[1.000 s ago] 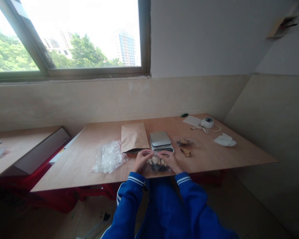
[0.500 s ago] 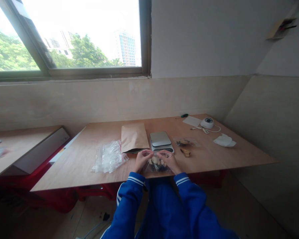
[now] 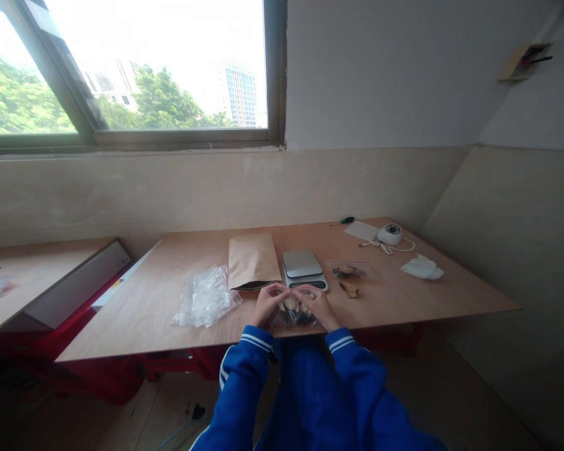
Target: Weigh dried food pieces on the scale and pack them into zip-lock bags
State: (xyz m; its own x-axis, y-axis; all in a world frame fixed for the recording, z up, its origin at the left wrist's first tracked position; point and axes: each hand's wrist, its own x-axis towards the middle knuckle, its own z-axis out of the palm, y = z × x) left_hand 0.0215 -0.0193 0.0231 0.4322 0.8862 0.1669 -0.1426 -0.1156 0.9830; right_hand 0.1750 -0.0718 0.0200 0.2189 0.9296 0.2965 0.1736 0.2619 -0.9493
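A clear zip bag [image 3: 294,316] with pale and dark dried pieces inside lies at the table's front edge. My left hand [image 3: 267,300] pinches its top edge from the left. My right hand [image 3: 318,305] grips the same edge, its fingertips close to the left ones. Just beyond them stands a kitchen scale [image 3: 302,264] with a bare metal plate, its front partly hidden by my fingers. To the left, a brown paper bag [image 3: 254,258] lies flat, its mouth towards me. Right of the scale are a second filled zip bag [image 3: 350,270] and a loose brown dried piece [image 3: 349,289].
A pile of clear plastic bags [image 3: 205,295] lies left of the paper bag. Towards the back right are a white dome camera [image 3: 389,234] with its cable, a green-handled screwdriver [image 3: 347,220], a white card [image 3: 361,231] and a crumpled white wrapper [image 3: 422,267].
My right hand has slid left along the bag's top edge, so the fingertips of both hands now nearly meet. The left hand has hardly moved.
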